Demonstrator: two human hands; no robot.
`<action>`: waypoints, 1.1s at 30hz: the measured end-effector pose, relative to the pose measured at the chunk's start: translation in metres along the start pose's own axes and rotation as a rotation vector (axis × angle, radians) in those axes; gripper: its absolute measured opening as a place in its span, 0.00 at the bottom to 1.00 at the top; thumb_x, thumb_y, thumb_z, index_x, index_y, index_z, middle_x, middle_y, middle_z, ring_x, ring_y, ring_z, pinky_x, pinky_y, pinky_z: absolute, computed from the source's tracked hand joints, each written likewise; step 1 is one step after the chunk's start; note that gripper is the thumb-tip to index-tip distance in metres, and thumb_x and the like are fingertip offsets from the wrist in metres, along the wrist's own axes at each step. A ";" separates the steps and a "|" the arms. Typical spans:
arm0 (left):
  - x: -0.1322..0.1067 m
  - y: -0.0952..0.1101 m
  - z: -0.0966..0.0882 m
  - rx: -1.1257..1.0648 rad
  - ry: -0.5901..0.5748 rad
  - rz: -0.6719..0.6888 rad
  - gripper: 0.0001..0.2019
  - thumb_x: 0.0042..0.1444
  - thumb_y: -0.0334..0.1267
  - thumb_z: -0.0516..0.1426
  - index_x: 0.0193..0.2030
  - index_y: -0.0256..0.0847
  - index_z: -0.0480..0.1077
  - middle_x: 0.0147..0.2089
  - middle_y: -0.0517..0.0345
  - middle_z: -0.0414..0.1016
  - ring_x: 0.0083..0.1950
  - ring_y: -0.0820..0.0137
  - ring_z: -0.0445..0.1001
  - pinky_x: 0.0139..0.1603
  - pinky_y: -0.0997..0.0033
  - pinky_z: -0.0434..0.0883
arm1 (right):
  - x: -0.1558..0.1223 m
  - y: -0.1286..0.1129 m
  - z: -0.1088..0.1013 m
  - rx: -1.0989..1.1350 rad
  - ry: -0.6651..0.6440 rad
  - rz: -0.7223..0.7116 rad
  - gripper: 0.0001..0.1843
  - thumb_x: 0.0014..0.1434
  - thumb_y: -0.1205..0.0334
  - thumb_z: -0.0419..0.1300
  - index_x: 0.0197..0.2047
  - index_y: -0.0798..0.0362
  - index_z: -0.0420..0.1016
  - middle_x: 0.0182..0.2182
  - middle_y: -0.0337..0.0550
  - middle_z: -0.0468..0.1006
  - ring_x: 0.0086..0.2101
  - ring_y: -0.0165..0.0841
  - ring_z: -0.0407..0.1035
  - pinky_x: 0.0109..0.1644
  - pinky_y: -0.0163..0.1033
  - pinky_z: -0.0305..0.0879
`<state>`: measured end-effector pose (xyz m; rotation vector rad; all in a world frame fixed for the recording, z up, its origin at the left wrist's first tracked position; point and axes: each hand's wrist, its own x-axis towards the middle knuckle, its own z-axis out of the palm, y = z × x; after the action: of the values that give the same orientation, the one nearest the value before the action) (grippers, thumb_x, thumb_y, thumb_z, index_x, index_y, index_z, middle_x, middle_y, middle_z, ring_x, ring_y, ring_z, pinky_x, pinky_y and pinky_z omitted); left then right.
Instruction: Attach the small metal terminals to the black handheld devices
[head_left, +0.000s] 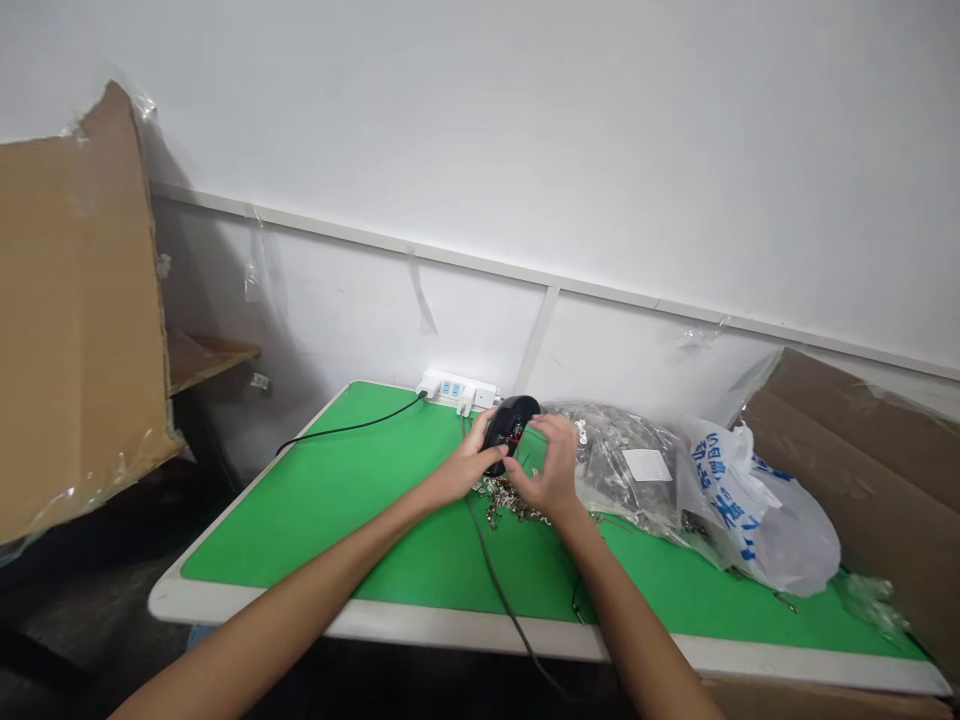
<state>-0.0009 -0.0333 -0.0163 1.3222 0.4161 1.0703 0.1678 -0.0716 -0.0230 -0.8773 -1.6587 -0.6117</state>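
Note:
My left hand [466, 465] grips a black oval plastic housing [517, 410] from its left side, with the thumb across its near end. The housing is tilted with its hollow side toward me, and thin red wires [516, 437] show inside it. At its right edge my right hand [551, 462] has its fingers curled around the wires; the exact contact point is too small to make out. Small metal parts [510, 497] lie in a loose pile on the green table mat [315, 510] just below both hands.
A white power strip [461, 388] with plugs sits by the wall, and a black cable [352, 428] runs left from it. A grey cable [491, 560] crosses the table's front edge. Clear bags of parts [615, 450], a white plastic bag [795, 530] and cardboard [847, 440] stand right; more cardboard [75, 330] left.

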 end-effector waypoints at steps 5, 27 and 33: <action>-0.010 0.000 0.004 0.263 -0.152 0.125 0.33 0.60 0.42 0.65 0.71 0.44 0.62 0.67 0.46 0.69 0.62 0.55 0.72 0.64 0.59 0.68 | 0.001 0.006 0.007 0.248 0.235 0.308 0.34 0.71 0.36 0.37 0.65 0.52 0.58 0.52 0.58 0.68 0.53 0.47 0.69 0.54 0.56 0.71; -0.003 0.002 0.000 0.777 -0.280 0.188 0.14 0.56 0.50 0.67 0.39 0.40 0.81 0.36 0.56 0.80 0.38 0.65 0.76 0.39 0.71 0.69 | 0.026 -0.009 -0.015 0.720 -0.362 0.307 0.38 0.71 0.35 0.37 0.34 0.49 0.79 0.39 0.49 0.82 0.45 0.44 0.76 0.55 0.55 0.71; -0.003 0.000 -0.002 0.787 -0.286 0.150 0.16 0.55 0.52 0.67 0.37 0.39 0.80 0.31 0.59 0.78 0.34 0.66 0.74 0.35 0.72 0.68 | 0.026 -0.011 -0.016 0.656 -0.403 0.296 0.42 0.70 0.32 0.32 0.33 0.49 0.78 0.38 0.51 0.81 0.44 0.45 0.76 0.52 0.53 0.72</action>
<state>-0.0040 -0.0350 -0.0177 2.2014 0.5545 0.8378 0.1653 -0.0840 0.0070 -0.7556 -1.8665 0.3316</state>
